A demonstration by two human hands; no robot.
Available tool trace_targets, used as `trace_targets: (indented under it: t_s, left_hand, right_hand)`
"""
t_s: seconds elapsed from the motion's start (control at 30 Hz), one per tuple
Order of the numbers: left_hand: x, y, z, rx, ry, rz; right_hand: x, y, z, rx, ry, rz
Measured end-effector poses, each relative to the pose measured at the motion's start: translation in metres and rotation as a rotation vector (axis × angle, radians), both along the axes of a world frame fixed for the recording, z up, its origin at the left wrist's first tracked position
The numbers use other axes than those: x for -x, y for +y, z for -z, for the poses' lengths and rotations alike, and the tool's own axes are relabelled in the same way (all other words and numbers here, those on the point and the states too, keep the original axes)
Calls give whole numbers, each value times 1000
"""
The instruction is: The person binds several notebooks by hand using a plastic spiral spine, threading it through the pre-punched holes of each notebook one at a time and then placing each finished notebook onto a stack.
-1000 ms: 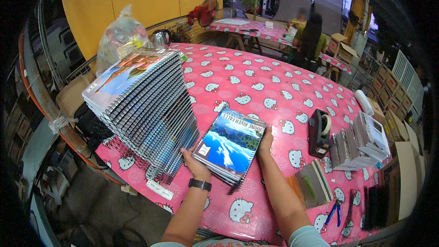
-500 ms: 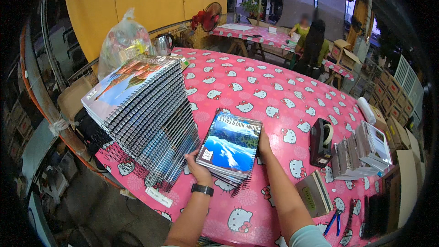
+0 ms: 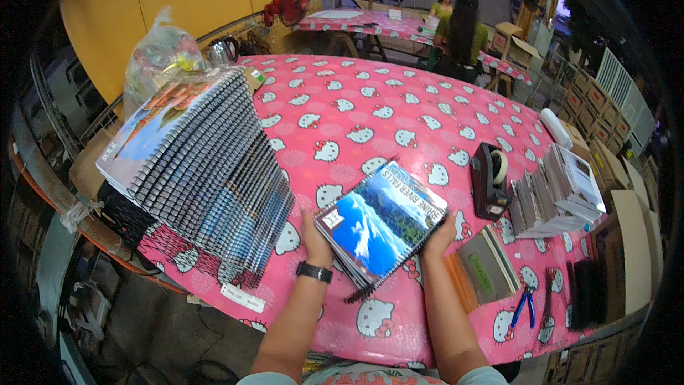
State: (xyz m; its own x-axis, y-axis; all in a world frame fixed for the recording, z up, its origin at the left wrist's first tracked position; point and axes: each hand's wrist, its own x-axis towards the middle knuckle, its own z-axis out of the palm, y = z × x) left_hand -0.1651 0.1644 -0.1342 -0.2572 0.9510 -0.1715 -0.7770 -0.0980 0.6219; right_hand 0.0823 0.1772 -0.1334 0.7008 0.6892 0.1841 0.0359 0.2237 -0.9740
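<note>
A short stack of small spiral-bound notebooks is held between my two hands, turned at a slant above the pink tablecloth. Its top cover shows blue-white water and green trees, and a black coil edge shows low on the stack. My left hand, with a black watch at the wrist, grips the left corner. Around the right corner closes my right hand, its fingers partly hidden behind the stack. To the left rises a tall, leaning pile of larger spiral notebooks, coils facing me.
On the right are a black tape dispenser, a row of small notebooks, a grey-brown notebook, blue-handled pliers and black coils. Open cardboard boxes line that edge. Two people are at a farther table.
The held stack has turned clockwise and shifted slightly right. My right hand has moved with it to the right corner. The whole view has shifted a little, and an orange strip shows beside the grey-brown notebook.
</note>
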Motion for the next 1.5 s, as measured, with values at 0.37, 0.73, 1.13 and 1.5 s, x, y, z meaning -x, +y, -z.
trace_targets:
  t_s: [0.37,0.73,1.13,1.5]
  left_hand:
    - [-16,-10,-64,-140,496,-191]
    - [-12,-20,-29,-176,383,-117]
    - [-32,-17,-30,-96,233,-133]
    - [-26,-16,-39,-230,479,-209]
  right_hand:
    - [15,-16,-56,-279,-151,-69]
    - [-8,-10,-13,9,294,-271]
    - [8,17,-17,-12,104,48]
    - [25,-2,-60,-304,27,-210]
